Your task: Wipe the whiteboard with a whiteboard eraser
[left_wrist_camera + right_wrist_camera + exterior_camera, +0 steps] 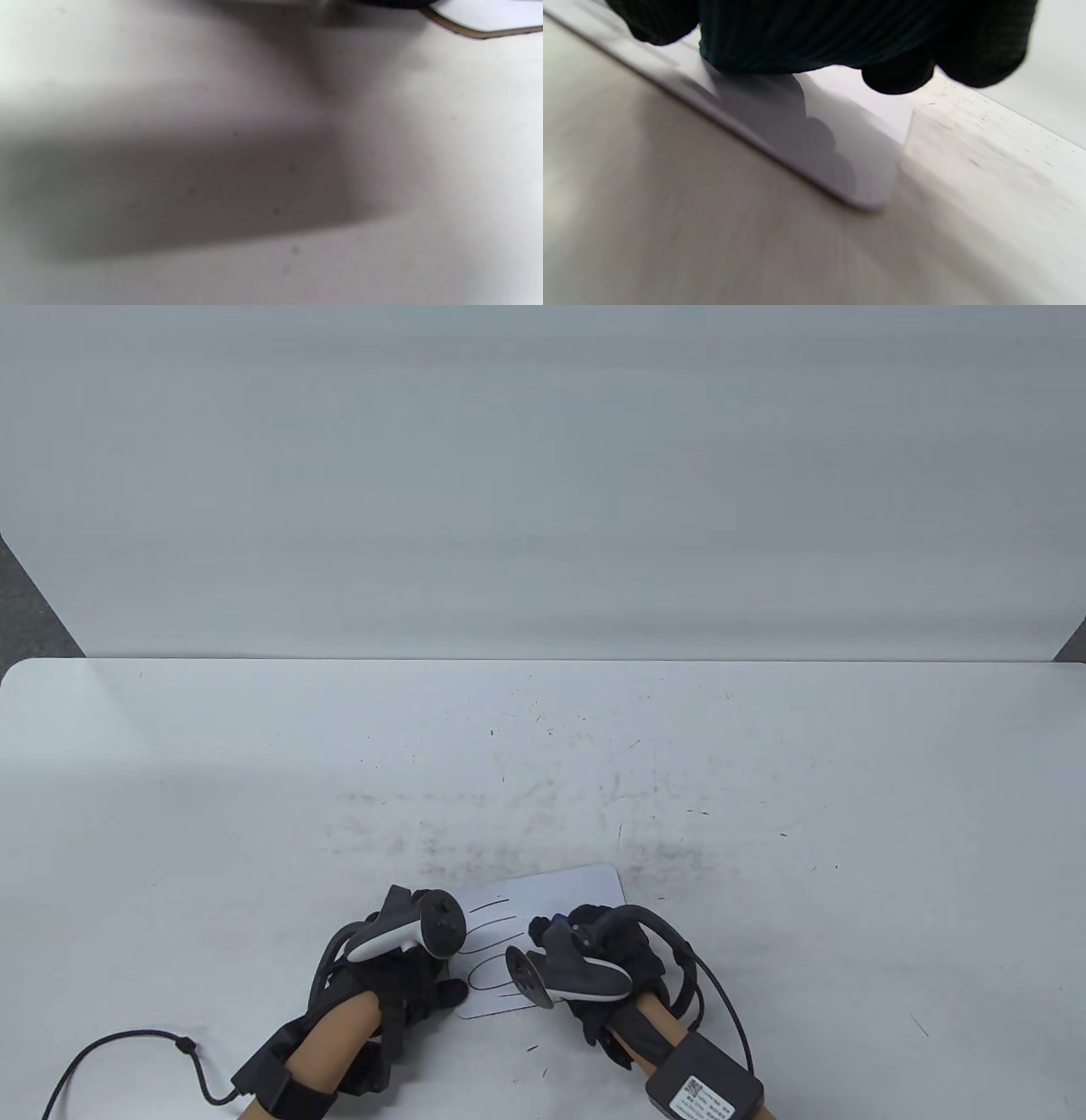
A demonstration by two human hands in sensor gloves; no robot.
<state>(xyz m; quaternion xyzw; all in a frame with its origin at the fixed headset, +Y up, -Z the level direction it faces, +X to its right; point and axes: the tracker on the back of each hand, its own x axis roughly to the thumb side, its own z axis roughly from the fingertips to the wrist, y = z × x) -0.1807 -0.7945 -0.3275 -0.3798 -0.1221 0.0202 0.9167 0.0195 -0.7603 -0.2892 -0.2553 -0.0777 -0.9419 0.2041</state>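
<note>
Under right grip [607, 959], eraser [797, 38] on whiteboard [551, 895]

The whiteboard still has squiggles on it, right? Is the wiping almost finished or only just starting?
Part looks done: the far end of the whiteboard is bare. In hand: the right hand presses a dark ribbed thing, probably the eraser, onto the board, while the left hand rests at its near left edge. Left to do: the black marker lines between the hands are not yet wiped.
</note>
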